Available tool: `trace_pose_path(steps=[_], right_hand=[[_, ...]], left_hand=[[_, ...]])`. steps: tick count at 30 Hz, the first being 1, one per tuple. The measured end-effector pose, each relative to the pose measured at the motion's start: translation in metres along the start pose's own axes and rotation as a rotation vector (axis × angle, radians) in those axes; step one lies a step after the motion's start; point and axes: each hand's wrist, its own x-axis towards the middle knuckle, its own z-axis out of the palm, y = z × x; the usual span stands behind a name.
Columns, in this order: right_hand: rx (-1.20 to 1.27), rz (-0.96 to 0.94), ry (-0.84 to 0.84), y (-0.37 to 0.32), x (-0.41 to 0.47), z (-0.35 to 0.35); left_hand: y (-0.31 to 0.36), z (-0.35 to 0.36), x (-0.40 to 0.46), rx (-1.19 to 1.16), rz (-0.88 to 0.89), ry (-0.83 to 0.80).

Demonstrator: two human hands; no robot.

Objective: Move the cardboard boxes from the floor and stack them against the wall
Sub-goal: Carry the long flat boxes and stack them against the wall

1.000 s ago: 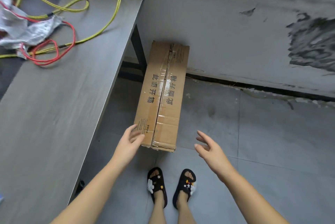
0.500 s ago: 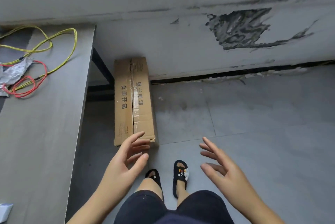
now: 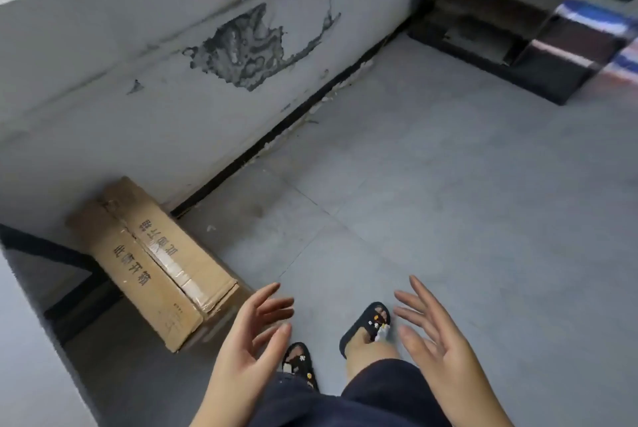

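A long taped cardboard box [image 3: 148, 261] with printed characters lies flat on the grey floor, its far end against the white wall [image 3: 145, 109], beside the desk. My left hand [image 3: 248, 347] hovers open just right of the box's near end, not touching it. My right hand [image 3: 431, 340] is open too, fingers spread, above my right foot. Both hands hold nothing.
A grey desk [image 3: 24, 350] with a dark frame fills the lower left. The wall has a patch of peeled paint [image 3: 241, 46]. Dark shelving and drawers [image 3: 538, 29] stand at the far right. Grey floor tiles [image 3: 448, 202] stretch to the right. My feet in black sandals [image 3: 366, 326] stand below.
My left hand has come off the box's near end and drawn back. The view has swung right, so the box and desk now sit at the left and the shelving has come into sight.
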Motion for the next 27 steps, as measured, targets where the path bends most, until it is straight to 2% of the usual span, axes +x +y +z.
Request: trace_pose_path(steps=[8,18,22,27], right_hand=[[0.113,-0.037,0.403,0.042,-0.091,-0.097],[0.173,-0.002,0.874,0.111,-0.232,-0.301],[0.200,0.024,1.021,0.117,-0.265,-0.362],[0.260,0.085,1.097,0.146,-0.276,-0.416]], left_hand=[[0.013,0.107,-0.016,0.095,0.085,-0.364],[0.022,0.369,-0.109,0.181,0.131,-0.825],[0.039,0.451,-0.138,0.227,0.133,-0.933],[0.041,0.532,-0.142,0.272,0.132,-1.013]])
